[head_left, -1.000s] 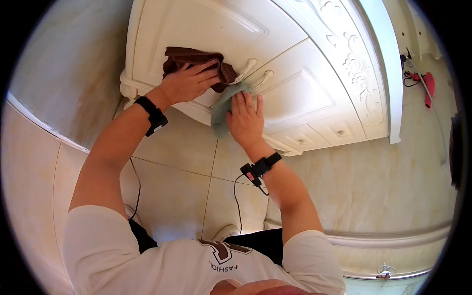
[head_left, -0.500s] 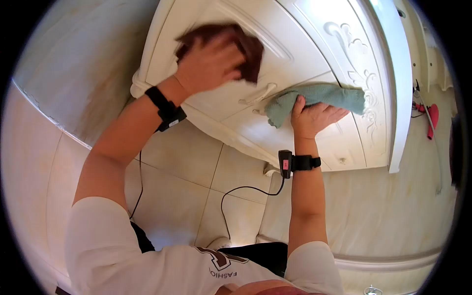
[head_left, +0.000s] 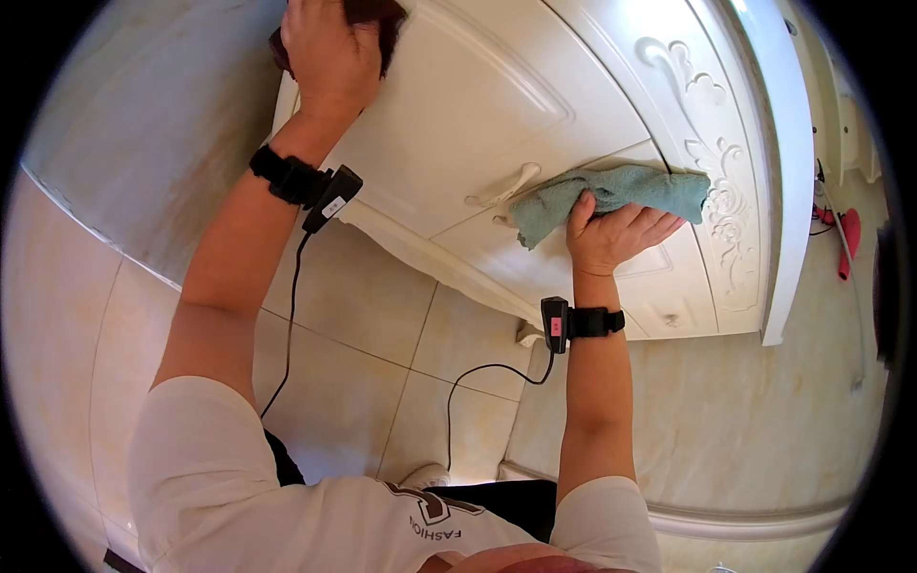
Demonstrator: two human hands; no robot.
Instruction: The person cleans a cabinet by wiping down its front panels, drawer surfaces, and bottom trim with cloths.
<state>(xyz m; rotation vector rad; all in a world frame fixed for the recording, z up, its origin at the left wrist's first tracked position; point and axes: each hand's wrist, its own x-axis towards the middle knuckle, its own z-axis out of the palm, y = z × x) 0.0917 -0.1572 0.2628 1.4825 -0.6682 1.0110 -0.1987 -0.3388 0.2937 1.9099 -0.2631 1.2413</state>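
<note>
At the top left, my left hand [head_left: 332, 59] grips a dark brown cloth [head_left: 387, 29] against the edge of a white cabinet door [head_left: 458, 105]; the view's edge cuts off part of the cloth. My right hand [head_left: 616, 236] holds a green cloth [head_left: 626, 183] spread across the lower door and drawer front, thumb on the cloth and fingers beneath its lower edge. Just left of the green cloth is a curved door handle [head_left: 508, 186]. Carved scrolls [head_left: 712, 181] run down the cabinet's right panel.
A black device with a cable is strapped to each wrist [head_left: 306, 183]. A drawer knob [head_left: 671, 320] is below my right hand. A red object [head_left: 848, 241] and a thin rod lie at the far right. Tiled floor [head_left: 353, 306] lies below the cabinet, and a shoe [head_left: 425, 476] shows.
My left hand has moved up and left with the brown cloth. My right hand went right and lifted the green cloth from the handles onto the drawer side, then stayed nearly still.
</note>
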